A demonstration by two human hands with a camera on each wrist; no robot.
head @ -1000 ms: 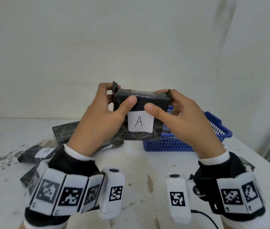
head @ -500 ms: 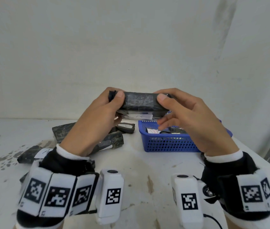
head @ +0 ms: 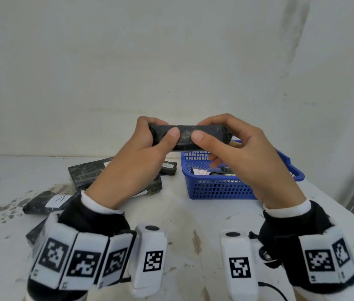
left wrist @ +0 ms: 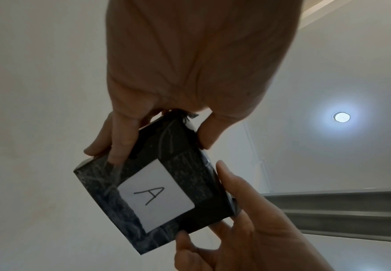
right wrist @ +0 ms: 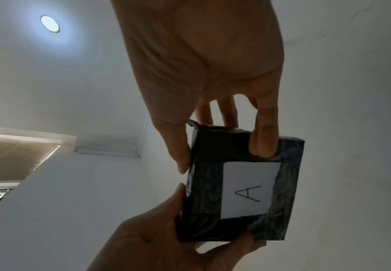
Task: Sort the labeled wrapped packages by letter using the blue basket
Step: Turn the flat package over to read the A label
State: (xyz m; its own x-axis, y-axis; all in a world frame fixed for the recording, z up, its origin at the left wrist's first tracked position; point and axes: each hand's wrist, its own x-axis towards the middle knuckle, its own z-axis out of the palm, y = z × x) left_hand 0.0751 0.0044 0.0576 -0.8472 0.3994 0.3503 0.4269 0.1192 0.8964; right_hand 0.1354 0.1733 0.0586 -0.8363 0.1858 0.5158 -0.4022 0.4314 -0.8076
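the table (head: 182,216) carries two groups. the blue basket (head: 219,187) stands to the right of centre; a loose pile of dark wrapped packages (head: 89,172) lies to the left, one of them showing an a label (head: 60,199). inside the basket lies at least one dark package with a white label (head: 201,172) marked in red; the letter looks like a b but is too small to confirm.

the held package (head: 188,135) is raised above the table, just over the near-left rim of the basket. its long axis runs left to right between the hands, and it is turned flat with one narrow edge facing the head camera. the package's label (left wrist: 156,197) faces downward and reads a in both wrist views.

the left hand (head: 137,161) grips the left end, thumb on the near edge, fingers curled over the far side. the right hand (head: 243,161) grips the right end the same way. both thumbs nearly meet at mid-length.

judgement: the loose a packages lie on the left, so the left hand is nearer the likely destination; the basket appears reserved for the other letter.
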